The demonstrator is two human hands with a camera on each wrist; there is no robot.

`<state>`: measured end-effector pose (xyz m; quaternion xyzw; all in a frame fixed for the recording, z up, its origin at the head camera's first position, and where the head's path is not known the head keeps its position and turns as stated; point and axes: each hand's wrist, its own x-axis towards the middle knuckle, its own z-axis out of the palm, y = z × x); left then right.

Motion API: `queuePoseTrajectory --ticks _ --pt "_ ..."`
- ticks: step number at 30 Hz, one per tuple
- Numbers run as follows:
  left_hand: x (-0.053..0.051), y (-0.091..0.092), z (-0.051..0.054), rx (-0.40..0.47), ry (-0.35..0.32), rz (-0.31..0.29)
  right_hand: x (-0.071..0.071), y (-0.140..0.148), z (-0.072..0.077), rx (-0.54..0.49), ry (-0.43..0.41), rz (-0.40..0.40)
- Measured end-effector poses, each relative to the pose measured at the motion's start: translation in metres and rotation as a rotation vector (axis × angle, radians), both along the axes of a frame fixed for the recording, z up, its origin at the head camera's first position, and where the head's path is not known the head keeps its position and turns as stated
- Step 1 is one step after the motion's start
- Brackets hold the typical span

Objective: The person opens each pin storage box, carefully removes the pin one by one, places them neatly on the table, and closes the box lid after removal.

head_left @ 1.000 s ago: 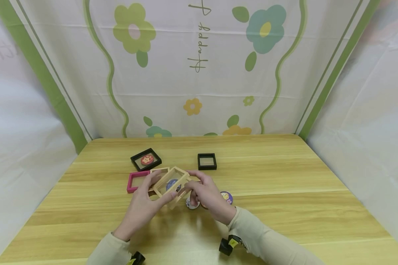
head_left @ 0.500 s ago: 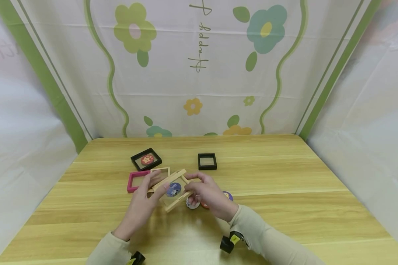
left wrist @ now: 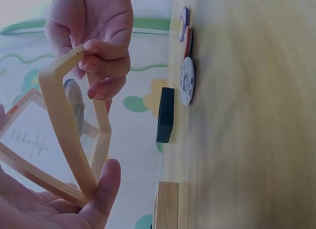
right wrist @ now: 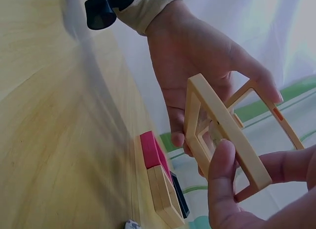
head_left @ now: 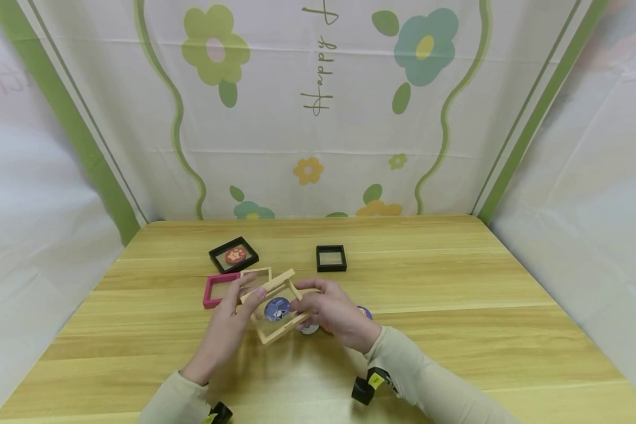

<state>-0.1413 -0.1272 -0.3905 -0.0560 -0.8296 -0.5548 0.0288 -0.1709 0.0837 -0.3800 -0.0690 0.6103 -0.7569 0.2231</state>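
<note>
Pale wood forms the two-leaf frame (head_left: 287, 328) held low near the centre of the head view, raised above the table (head_left: 456, 282), with a blue badge (head_left: 278, 308) inside its outline. The left hand (head_left: 225, 327) pinches its left side between thumb and fingers; the right hand (head_left: 336, 313) pinches its right side, fingers curled. Judged by the layout, one assembly is complete: the black frame (head_left: 249, 261) left of centre contains a red badge (head_left: 235, 255). The two-leaf frame appears partly assembled. No badge is visible in the pink frame (head_left: 209, 293), the square black frame (head_left: 331, 267) right of centre, or the exposed part of the second pale frame (head_left: 256, 270). A white badge (head_left: 310, 329) and a purple badge (head_left: 365, 312) lie behind the right hand, which partly obstructs both. In the left wrist view, the two-leaf frame spreads in a V at left; an orange-red badge (left wrist: 186, 44) sits between the loose pair, upper centre. In the right wrist view, it likewise remains unclosed, right of centre; the pink and second pale frames adjoin at lower centre.
</note>
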Motion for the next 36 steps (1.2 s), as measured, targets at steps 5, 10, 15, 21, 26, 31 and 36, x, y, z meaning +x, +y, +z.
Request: queuePoseTrajectory --ticks 5,10,15,21,26,31,36 --pt "-0.0011 -0.0004 -0.0001 -0.015 -0.014 0.021 -0.0003 -0.0001 -0.0006 -0.007 -0.029 0.016" --pt "-0.0014 0.0002 -0.0001 -0.022 -0.014 0.027 -0.0002 0.0005 0.0 0.007 -0.043 0.029" --pt "-0.0012 0.0004 0.0001 -0.031 0.0 0.029 -0.0017 0.0014 -0.0013 0.02 -0.056 0.046" --pt "-0.0013 -0.0001 0.0 -0.023 0.017 0.036 -0.0026 0.0026 -0.0003 0.006 -0.074 0.077" --pt "-0.0003 0.0006 0.0009 -0.008 -0.007 0.034 -0.0025 0.0037 0.0002 -0.01 -0.072 0.121" --pt "0.0012 0.0016 0.0015 0.032 -0.026 0.012 -0.0019 0.0036 -0.0004 -0.008 -0.086 0.151" --pt "0.002 0.0026 0.0017 0.033 -0.055 0.002 -0.0012 0.0032 -0.0008 -0.002 -0.088 0.155"
